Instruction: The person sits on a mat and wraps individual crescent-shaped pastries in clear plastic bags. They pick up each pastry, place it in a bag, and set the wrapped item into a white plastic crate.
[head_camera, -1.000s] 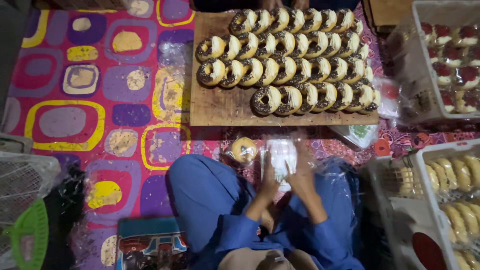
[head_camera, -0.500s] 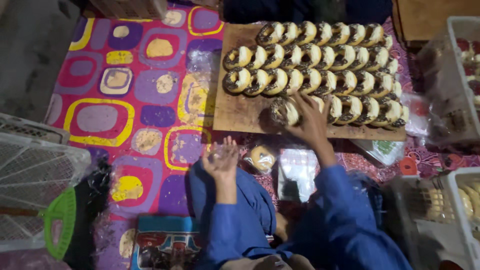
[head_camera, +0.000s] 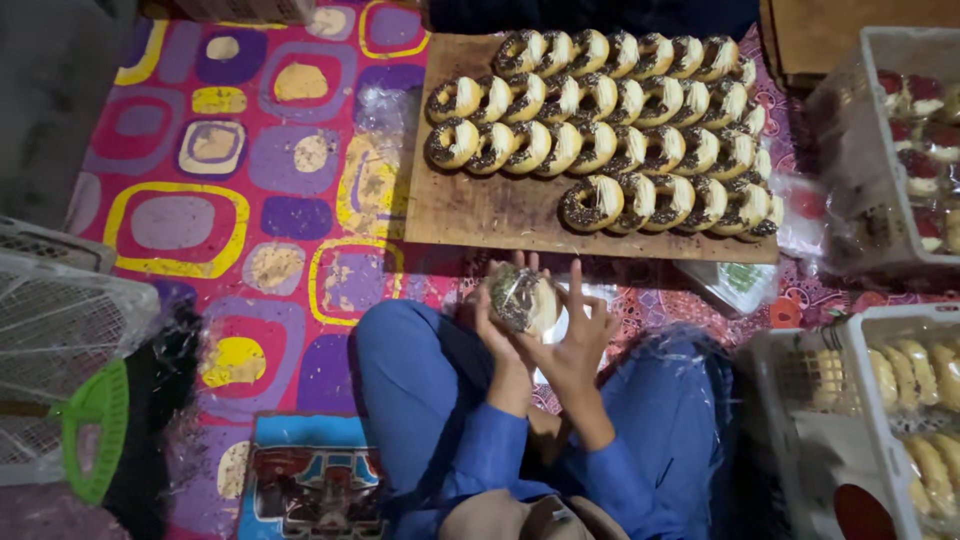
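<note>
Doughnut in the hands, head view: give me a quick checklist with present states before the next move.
1. Doughnut held: ok, the left hand cups it from below and the right hand is against its side.
2. Clear wrap around it: ok, glossy film covers it; whether it is sealed, cannot tell.
3. Doughnut clear of the wooden board: ok, it is held near the board's front edge, above the lap.
4. Doughnut rows on the board: ok, tidy and overlapping, with bare board at front left.
5. White crate of wrapped pastries at the right: ok, in view; free space inside, cannot tell.
</note>
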